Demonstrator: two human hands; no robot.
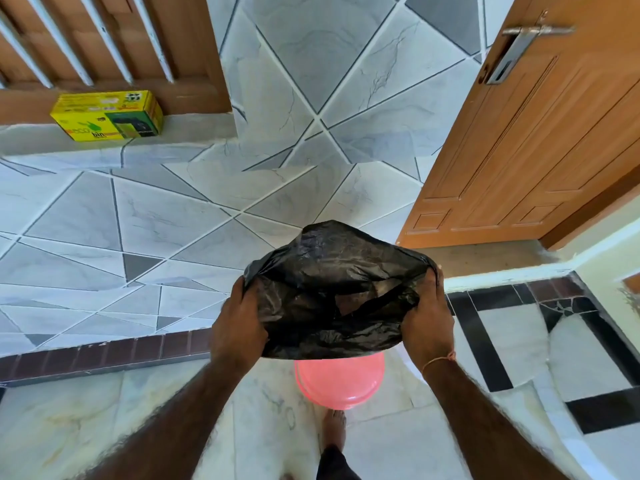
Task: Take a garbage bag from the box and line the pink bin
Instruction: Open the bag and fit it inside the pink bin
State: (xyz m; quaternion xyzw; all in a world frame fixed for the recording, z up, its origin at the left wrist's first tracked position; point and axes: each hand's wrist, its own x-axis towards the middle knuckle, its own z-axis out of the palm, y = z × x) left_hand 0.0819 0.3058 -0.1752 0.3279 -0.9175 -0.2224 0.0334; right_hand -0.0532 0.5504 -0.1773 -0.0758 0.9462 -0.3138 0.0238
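A black garbage bag [332, 289] is spread wide between my two hands, puffed up and crinkled. My left hand [239, 327] grips its left edge and my right hand [427, 320] grips its right edge. Directly below the bag stands the pink bin [341, 382] on the floor; only its near wall and rim show, the remainder is hidden by the bag. The yellow garbage bag box [107, 116] lies on the tiled ledge at the far left, well away from my hands.
An open wooden door [536, 133] stands at the right. A wooden window frame with white bars [104, 46] rises behind the box. A tiled wall with a dark red skirting [104, 351] runs ahead. My foot [334, 431] rests just behind the bin.
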